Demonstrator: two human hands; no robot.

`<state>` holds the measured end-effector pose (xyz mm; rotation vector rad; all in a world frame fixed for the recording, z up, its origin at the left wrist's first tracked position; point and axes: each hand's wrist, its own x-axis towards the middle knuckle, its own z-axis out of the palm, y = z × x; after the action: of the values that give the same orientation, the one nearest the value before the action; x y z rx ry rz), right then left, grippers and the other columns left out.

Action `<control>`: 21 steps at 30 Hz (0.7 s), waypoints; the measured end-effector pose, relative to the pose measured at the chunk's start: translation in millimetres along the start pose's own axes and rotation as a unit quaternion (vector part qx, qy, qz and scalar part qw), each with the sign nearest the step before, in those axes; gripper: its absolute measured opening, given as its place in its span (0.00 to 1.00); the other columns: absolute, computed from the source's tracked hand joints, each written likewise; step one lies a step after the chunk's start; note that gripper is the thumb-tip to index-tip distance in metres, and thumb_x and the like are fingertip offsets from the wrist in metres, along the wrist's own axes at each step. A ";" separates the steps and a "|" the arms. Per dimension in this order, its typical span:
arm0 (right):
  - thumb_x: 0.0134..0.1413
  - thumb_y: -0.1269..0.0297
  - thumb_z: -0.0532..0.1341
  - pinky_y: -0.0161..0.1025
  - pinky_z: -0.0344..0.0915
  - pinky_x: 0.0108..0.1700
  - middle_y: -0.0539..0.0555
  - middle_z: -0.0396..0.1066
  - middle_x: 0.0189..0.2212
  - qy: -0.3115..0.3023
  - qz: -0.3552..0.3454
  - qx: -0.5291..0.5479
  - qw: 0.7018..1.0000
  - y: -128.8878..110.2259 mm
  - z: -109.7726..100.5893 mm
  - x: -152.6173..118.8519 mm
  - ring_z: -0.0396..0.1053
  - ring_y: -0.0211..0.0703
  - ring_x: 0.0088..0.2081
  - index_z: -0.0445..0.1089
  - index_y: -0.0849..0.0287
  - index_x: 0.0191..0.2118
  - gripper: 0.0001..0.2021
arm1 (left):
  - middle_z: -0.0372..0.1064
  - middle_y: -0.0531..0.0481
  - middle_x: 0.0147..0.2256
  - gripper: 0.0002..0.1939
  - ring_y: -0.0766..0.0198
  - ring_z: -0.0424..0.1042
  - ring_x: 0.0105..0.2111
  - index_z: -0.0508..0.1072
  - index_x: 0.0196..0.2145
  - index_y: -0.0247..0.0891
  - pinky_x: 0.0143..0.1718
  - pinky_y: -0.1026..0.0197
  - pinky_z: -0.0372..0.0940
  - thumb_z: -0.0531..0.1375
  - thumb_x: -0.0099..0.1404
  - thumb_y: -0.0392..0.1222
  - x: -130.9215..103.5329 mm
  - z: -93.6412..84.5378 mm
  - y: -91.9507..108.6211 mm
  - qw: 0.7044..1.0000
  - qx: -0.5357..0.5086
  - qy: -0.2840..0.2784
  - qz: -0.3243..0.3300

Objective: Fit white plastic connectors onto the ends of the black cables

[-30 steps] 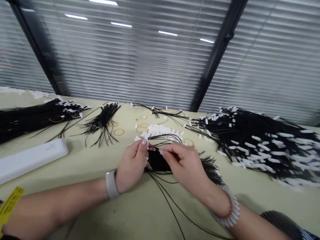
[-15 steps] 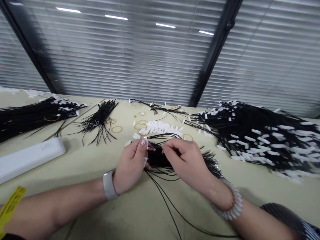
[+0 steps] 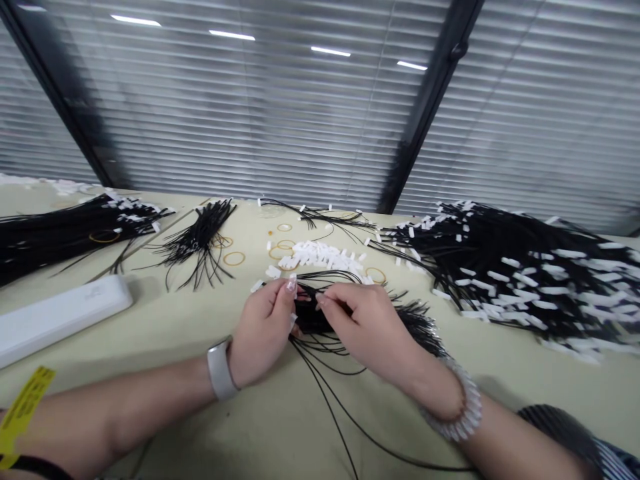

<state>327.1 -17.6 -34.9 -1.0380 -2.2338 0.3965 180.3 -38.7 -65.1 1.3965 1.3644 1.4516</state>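
Note:
A bundle of thin black cables (image 3: 313,319) lies on the table under and between my hands. My left hand (image 3: 267,327) is closed at the bundle's left end, with a small white piece showing by the thumb and another below it. My right hand (image 3: 373,327) reaches over the bundle, its thumb and forefinger pinched on a black cable close to my left fingertips. Metal-tipped cable ends (image 3: 425,327) fan out right of my right hand. Several loose cables trail toward the table's front. Just behind my hands is a heap of small white connectors (image 3: 325,255).
A large pile of black cables with white ends (image 3: 510,267) covers the right side. Further bundles (image 3: 75,227) lie at the left, with a smaller bunch (image 3: 203,233) nearer the middle. A white bar-shaped device (image 3: 65,317) sits at left. Rubber bands (image 3: 234,259) are scattered about. Window blinds (image 3: 275,120) stand behind.
My right hand has moved slightly left, its fingertips nearer my left hand. The left hand stays almost in place, and the loose cables in front have shifted a little.

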 end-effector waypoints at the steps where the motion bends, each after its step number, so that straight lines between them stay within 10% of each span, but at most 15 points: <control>1: 0.55 0.69 0.53 0.31 0.50 0.25 0.45 0.60 0.16 -0.002 -0.006 -0.003 1.000 -0.7 0.7 -0.3 0.53 0.29 0.20 0.61 0.60 0.21 0.12 | 0.58 0.55 0.16 0.14 0.68 0.60 0.14 0.68 0.25 0.36 0.15 0.67 0.60 0.51 0.62 0.46 0.1 0.1 0.2 1.000 0.003 0.003 0.000; 10: 0.55 0.70 0.52 0.32 0.55 0.31 0.49 0.65 0.22 0.019 -0.051 -0.030 0.998 -5.2 2.4 -1.2 0.60 0.33 0.26 0.65 0.61 0.26 0.09 | 0.60 0.55 0.17 0.13 0.69 0.61 0.17 0.67 0.21 0.36 0.17 0.69 0.58 0.52 0.61 0.41 -1.5 3.5 4.7 0.999 0.038 -0.012 0.037; 16: 0.54 0.69 0.54 0.32 0.55 0.29 0.50 0.62 0.22 0.134 -0.128 -0.039 0.982 -9.7 -31.0 -4.5 0.59 0.33 0.27 0.64 0.61 0.25 0.09 | 0.56 0.57 0.18 0.17 0.70 0.60 0.12 0.64 0.25 0.37 0.13 0.67 0.61 0.49 0.63 0.51 15.1 -1.6 11.2 0.994 -0.060 0.096 -0.003; 21: 0.55 0.58 0.55 0.34 0.51 0.25 0.46 0.59 0.15 -0.133 -0.111 -0.095 0.980 -15.5 -38.6 -16.1 0.55 0.32 0.20 0.65 0.58 0.21 0.15 | 0.58 0.57 0.19 0.16 0.72 0.60 0.12 0.67 0.30 0.37 0.15 0.66 0.64 0.50 0.63 0.53 25.6 -11.6 14.8 0.977 -0.144 0.157 0.023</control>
<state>351.5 -39.7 -4.8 -0.8558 -2.6378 0.2381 167.1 -19.8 -43.3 1.0515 1.2497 1.8774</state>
